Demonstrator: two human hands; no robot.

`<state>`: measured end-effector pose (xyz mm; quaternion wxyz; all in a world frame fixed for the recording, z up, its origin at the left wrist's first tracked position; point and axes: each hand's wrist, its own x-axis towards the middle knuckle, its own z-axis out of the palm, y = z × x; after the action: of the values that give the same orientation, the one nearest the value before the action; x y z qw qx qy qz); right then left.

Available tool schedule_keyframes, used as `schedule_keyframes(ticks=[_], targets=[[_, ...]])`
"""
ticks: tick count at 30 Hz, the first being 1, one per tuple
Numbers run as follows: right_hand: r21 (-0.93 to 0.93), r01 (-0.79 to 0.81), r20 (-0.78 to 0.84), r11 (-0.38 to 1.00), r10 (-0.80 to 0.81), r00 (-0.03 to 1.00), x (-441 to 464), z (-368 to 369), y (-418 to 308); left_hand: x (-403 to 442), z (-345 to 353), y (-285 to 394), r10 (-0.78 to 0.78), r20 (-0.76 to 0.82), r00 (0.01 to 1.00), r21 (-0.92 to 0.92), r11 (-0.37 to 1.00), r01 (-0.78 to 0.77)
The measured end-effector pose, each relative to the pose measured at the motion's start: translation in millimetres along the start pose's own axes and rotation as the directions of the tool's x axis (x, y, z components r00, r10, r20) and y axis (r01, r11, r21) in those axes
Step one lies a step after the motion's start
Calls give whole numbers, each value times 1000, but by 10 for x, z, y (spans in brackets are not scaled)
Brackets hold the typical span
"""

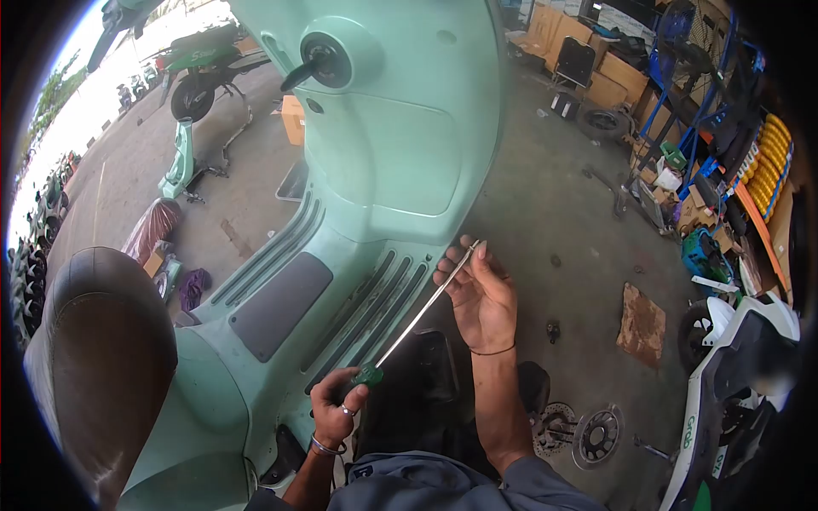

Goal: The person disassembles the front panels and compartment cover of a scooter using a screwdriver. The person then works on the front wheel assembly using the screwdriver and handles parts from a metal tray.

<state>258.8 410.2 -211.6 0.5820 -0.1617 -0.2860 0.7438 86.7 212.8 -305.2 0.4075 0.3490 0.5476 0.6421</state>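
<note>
Long green-handled screwdriver (417, 318) was held at both ends beside a mint-green painted scooter (375, 170)

At the far left, a rounded, dark brown, leather-like seat (111, 341) bulged up from the lower corner. Past it, a crumpled purple bundle (194, 288) lay on the grey, stained concrete floor (562, 179), and a green motorcycle with a dark wheel (196, 58) stood farther back. A flat grey pad with rounded corners (281, 307) covered the middle of the scooter's ribbed footboard.

Below the footboard's right side, the left hand (332, 409), wearing a silver-coloured ring (348, 410), was closed around the screwdriver's green handle (369, 375). The slim, straight metal shaft slanted up and to the right, close along the footboard's edge in the view; whether it touched the bodywork could not be told. At its upper end, the right hand (481, 298) was turned palm toward the camera, thumb and fingertips pinched narrowly on the tip. A thin dark band (494, 351) circled that wrist.

Farther right, a round metal disc with cut-outs (598, 436) and a worn, flat brown sheet (641, 324) lay on the floor. At the right edge stood a white-and-black scooter lettered "Grab" (733, 362), with yellow coiled springs (764, 157) above it in the view.
</note>
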Motion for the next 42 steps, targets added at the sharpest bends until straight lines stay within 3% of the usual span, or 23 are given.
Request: schedule_keyframes(ticks=[11,14,15,19,21,24,28,32,42], targets=[[-197,3,192,980,35,981,-132,643,-121,159,8,602,234,-39,971,43,972,-232],[-388,-47,298,920,173,939,-129,865,-217,203,-67,1040,282,-4,959,129,951,-280],[-383,-47,300,923,172,938,-95,958,-256,214,-107,1228,285,40,958,133,948,-288],[-309,6,397,951,123,910,49,1380,-418,156,-308,1790,393,-51,918,171,909,-380],[-266,36,465,963,96,880,128,1536,-471,153,-387,1919,562,-125,818,140,826,-546],[-220,24,491,975,89,867,158,1761,-494,143,-412,2044,657,-268,705,137,750,-647],[-143,25,493,989,50,869,217,1900,-422,319,-457,2117,767,-261,587,61,620,-783],[-120,29,481,992,32,876,343,1906,-357,407,-311,2201,737,-352,576,49,630,-775],[-159,101,470,982,-15,883,354,1949,-388,492,-296,2291,759,-343,554,63,607,-792]])
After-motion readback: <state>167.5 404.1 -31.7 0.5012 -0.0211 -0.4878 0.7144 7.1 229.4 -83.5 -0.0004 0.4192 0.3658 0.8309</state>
